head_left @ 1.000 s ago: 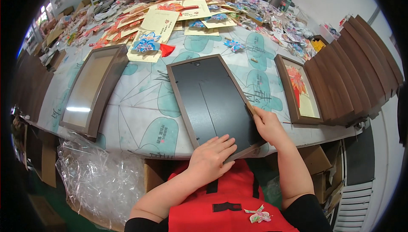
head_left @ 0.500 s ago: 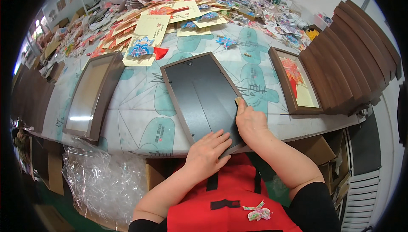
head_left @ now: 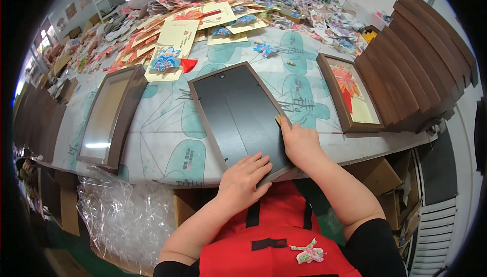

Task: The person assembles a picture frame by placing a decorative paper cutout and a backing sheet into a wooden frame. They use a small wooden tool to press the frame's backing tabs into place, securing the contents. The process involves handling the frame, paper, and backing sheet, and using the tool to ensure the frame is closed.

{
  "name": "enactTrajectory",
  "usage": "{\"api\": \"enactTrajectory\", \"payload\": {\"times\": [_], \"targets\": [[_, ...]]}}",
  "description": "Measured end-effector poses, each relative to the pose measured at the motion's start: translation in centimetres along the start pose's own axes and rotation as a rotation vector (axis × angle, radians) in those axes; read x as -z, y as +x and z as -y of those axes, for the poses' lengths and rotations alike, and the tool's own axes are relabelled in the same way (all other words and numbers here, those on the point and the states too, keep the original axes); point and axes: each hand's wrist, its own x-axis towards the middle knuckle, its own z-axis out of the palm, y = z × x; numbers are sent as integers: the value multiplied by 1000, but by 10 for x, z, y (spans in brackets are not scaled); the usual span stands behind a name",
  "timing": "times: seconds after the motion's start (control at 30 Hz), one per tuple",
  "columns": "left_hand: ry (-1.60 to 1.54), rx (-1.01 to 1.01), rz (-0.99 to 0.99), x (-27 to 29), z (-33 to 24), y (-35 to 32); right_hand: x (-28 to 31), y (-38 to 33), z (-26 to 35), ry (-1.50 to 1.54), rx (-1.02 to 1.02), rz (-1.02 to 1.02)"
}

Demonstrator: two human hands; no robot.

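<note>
A picture frame with a brown wooden rim and a dark grey back panel (head_left: 238,117) lies face down before me, its near end at the table edge. My left hand (head_left: 244,178) rests flat on its near corner, fingers stretched over the panel and rim. At the frame's right side my right hand (head_left: 300,144) is closed in a pinch on a small brass-coloured piece (head_left: 278,120), pressed where the panel meets the rim. Most of that piece is hidden by my fingers. Small metal tabs show along the rim, and a hanger sits at the far end.
Left stands an unfilled glazed frame (head_left: 104,117); right, a frame with a red flower ornament (head_left: 346,82) beside stacked brown frames (head_left: 416,69). Cream cards (head_left: 177,36) with flower ornaments pile up behind. A blue flower ornament (head_left: 265,49) lies nearer. Clear plastic wrapping (head_left: 127,221) fills a box below.
The view has shifted slightly. My right hand keeps its pinch at the frame's right rim, and my left hand stays on the near corner.
</note>
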Motion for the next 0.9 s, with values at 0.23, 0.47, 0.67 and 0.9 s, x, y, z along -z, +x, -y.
{"api": "enactTrajectory", "payload": {"times": [0.23,0.47,0.67,0.9], "targets": [[101,-27,38,3,-9,6,3,5,-4,79,12,30],[74,-12,-6,0,-6,6,4,7,-24,495,-111,61],[8,2,-76,-7,-2,2,-5,8,-34,656,-137,63],[9,18,-94,-5,-2,1,7,9,-24,774,-282,135]]}}
